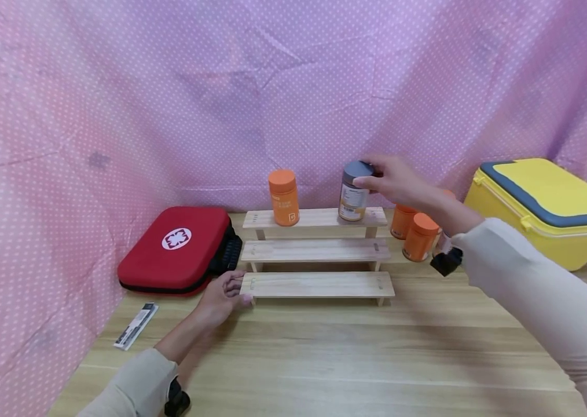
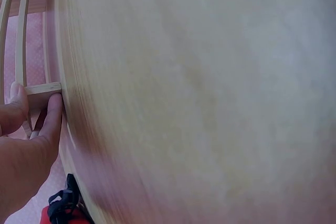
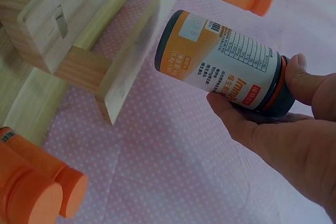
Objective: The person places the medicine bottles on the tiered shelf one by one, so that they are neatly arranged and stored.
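A three-tier wooden rack (image 1: pixel 316 284) stands on the table. With fingers and thumb, my right hand (image 1: pixel 395 179) grips the dark cap of a supplement bottle (image 1: pixel 353 200), upright at the right part of the top tier. The right wrist view shows this bottle's white and orange label (image 3: pixel 220 61); whether its base touches the wood, I cannot tell. An orange bottle (image 1: pixel 284 202) stands on the same tier, further left. My left hand (image 1: pixel 220 298) is at the left end of the lowest tier, and the left wrist view has its fingers (image 2: pixel 51 121) and thumb pinching the rack's end.
Left of the rack lies a red first-aid case (image 1: pixel 163 263), with a narrow white packet (image 1: pixel 136 326) in front of it. Several bottles, including an orange one (image 1: pixel 420 238), stand right of the rack, partly behind my right arm. Beyond them is a yellow box (image 1: pixel 528 223) with a grey handle.
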Tool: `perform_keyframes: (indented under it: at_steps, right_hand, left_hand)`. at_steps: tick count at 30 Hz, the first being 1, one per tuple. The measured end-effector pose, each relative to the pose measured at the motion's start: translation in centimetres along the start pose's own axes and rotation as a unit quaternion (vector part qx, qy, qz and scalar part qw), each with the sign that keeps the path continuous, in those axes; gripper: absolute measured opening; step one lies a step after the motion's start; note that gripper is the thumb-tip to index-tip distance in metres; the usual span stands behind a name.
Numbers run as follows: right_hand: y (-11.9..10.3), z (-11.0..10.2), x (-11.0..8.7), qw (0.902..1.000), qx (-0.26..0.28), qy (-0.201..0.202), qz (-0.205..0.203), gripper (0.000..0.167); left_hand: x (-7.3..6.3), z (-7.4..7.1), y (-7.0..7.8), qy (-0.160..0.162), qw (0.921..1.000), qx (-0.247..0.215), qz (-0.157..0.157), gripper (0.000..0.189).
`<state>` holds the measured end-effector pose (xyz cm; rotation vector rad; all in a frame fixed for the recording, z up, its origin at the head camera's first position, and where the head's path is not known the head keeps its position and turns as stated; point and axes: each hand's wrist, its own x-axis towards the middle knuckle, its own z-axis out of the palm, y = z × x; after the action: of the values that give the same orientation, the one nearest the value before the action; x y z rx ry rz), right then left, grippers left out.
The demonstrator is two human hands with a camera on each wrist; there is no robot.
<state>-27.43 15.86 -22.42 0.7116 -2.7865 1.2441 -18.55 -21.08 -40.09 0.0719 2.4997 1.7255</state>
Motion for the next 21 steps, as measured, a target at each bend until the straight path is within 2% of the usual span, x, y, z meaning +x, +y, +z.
perform_keyframes:
  at_steps: [5,9,17,21]
  right_hand:
    - [0.3,1.2,1.7,0.9997,0.005,-0.026,-0.004,0.039]
    - [0.4,1.5,2.2,0.9989,0.022,-0.039,0.012,0.040]
    - [0.6,1.3,2.3,0.9975,0.044,-0.054,0.009,0.044]
    - [0.7,0.7,1.7,0.9974,0.037,-0.060,0.017,0.058]
  left_hand:
    - [0.0,0.0,0.0,-0.001,1.0000,-0.002,-0.001,0.053]
    - [0.1,0.0,-0.1,0.000,1.0000,0.002,0.001,0.053]
    - [0.1,-0.1,0.0,0.002,1.0000,-0.003,0.001,0.053]
    - [0.0,-0.1,0.0,0.001,1.0000,-0.002,-0.001,0.053]
